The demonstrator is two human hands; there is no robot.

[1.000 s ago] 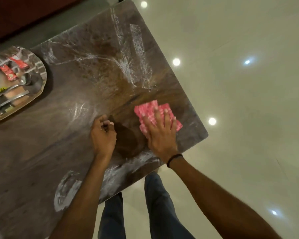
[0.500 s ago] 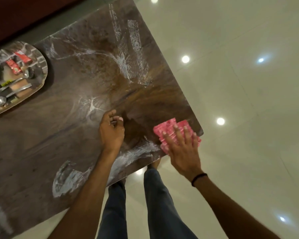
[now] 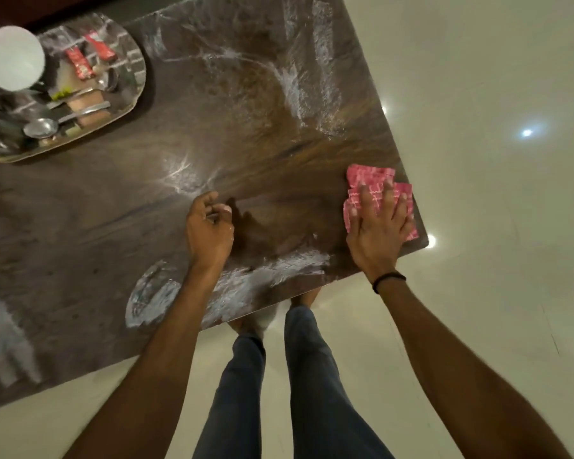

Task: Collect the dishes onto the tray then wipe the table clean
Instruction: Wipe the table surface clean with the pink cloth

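Note:
My right hand (image 3: 380,226) presses flat, fingers spread, on a folded pink cloth (image 3: 368,178) at the near right corner of the dark wooden table (image 3: 262,134). My left hand (image 3: 209,226) rests on the tabletop left of it, fingers loosely curled, nothing visible in it. White smears streak the table near its front edge and far right part. A shiny metal tray (image 3: 136,91) sits at the far left with a white bowl (image 3: 12,58), spoons (image 3: 43,127) and red sachets (image 3: 80,62) on it.
The table's right edge and near corner lie just beyond the cloth, with pale glossy floor (image 3: 494,193) past them. My legs in blue trousers (image 3: 305,376) stand at the front edge.
My right hand has slid the pink cloth from the table's middle out to the right corner, then slightly back along the edge. My left hand stayed put. The view shifted, showing more of the tray.

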